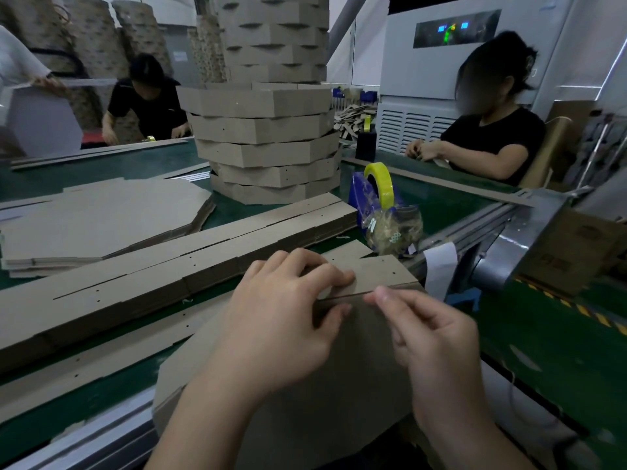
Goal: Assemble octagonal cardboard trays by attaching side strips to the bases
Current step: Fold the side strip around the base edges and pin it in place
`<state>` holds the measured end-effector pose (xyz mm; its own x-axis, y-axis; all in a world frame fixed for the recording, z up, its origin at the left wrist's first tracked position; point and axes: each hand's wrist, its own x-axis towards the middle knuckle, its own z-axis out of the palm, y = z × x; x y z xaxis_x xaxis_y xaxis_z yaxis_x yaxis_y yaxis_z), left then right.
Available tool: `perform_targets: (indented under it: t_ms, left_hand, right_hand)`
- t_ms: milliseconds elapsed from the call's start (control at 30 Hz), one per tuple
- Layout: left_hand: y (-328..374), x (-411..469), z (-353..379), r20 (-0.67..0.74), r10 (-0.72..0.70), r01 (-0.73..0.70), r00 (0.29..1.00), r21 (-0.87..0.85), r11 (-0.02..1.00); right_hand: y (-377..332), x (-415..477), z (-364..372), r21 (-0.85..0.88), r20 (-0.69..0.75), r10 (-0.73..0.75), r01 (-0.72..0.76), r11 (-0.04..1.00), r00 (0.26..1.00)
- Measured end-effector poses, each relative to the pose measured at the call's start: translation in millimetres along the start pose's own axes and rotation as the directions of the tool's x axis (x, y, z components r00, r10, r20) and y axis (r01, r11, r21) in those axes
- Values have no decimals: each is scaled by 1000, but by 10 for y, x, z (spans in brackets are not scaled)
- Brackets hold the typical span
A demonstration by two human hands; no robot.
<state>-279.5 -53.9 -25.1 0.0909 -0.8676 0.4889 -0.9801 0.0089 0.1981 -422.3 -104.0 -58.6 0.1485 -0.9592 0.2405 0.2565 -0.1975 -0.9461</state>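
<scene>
The flat brown eight-sided cardboard base (339,385) lies close in front of the person, on the near edge of the green table (441,201); a long brown cardboard side strip (383,273) lies along its far edge, touching it.

The left hand (281,310) rests on the end of the strip; its fingers (325,273) are bent over the top of the strip and its thumb sits on the base just below, so it pinches the two together. The right hand (437,340) is just beside it; its fingers are curled, and the thumb and first finger meet in a tight pinch right at the line where strip and base touch; I cannot tell if something thin is between them.

To the left is a thick pile of long brown cardboard strips (135,266); behind that lies a low pile of flat brown cardboard bases (101,218). A tall tower of finished brown cardboard trays (268,144) stands in the middle of the table. Near it is a blue tape holder with a yellow tape roll (378,181), and a clear bag of rubber bands (393,228) leans on it. Two people in black shirts (492,144) work at the far side.
</scene>
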Motion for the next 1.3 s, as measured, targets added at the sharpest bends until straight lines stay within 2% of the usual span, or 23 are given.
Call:
perform_targets:
  t_ms: [100, 267, 400, 567, 667, 767, 867, 933, 1000, 1067, 1133, 1200, 1267, 1300]
  left_hand:
    - [26, -18, -8, 8, -4, 5, 1000, -23, 1000]
    - [50, -34, -3, 9, 15, -15, 1000, -1, 1000]
    - [45, -44, -35, 23, 15, -14, 1000, -46, 999]
    - [5, -53, -114, 191, 50, -55, 980, 25, 998]
    - [-11, -59, -168, 211, 2, 4, 978, -29, 1000]
    - [44, -41, -170, 111, -54, 67, 992, -122, 990]
    - [149, -17, -116, -37, -104, 100, 994, -88, 991]
    - [184, -14, -93, -95, -100, 95, 990, -59, 994]
    - [178, -15, -75, -134, -65, 61, 989, -31, 998]
    - [159, -17, -68, -150, -29, 30, 988, 10, 999]
    - [141, -28, -63, -132, -6, 14, 991, 58, 998]
    - [103, -49, -53, -83, -3, 13, 997, 126, 992]
    - [62, -74, -40, 2, -28, 27, 1000, 193, 981]
    - [46, -94, -37, 44, -41, 30, 998, 223, 974]
  right_hand:
    - [45, 30, 40, 32, -60, 110, -108, 994, 992]
    - [56, 42, 83, 32, -89, 186, -184, 982, 978]
    - [89, 62, 59, 1, -90, 235, -235, 972, 968]
    - [47, 42, 5, -55, 14, 285, -284, 957, 958]
    - [7, 40, -53, -24, 154, 413, -414, 910, 898]
    - [-31, 51, -87, 7, 313, 512, -542, 841, 800]
    - [-32, 48, -90, 20, 441, 564, -636, 772, 698]
    - [-19, 50, -104, 16, 466, 588, -670, 742, 662]
    - [-19, 48, -114, -11, 450, 602, -670, 743, 660]
    - [-1, 38, -119, -97, 366, 602, -615, 783, 710]
    - [59, 5, -149, -156, 222, 477, -452, 878, 850]
    - [66, 1, -202, -123, 55, 162, -155, 980, 985]
    - [50, 57, -256, -150, -44, -159, 151, 977, 986]
    - [54, 109, -277, -248, -20, -264, 251, 936, 964]
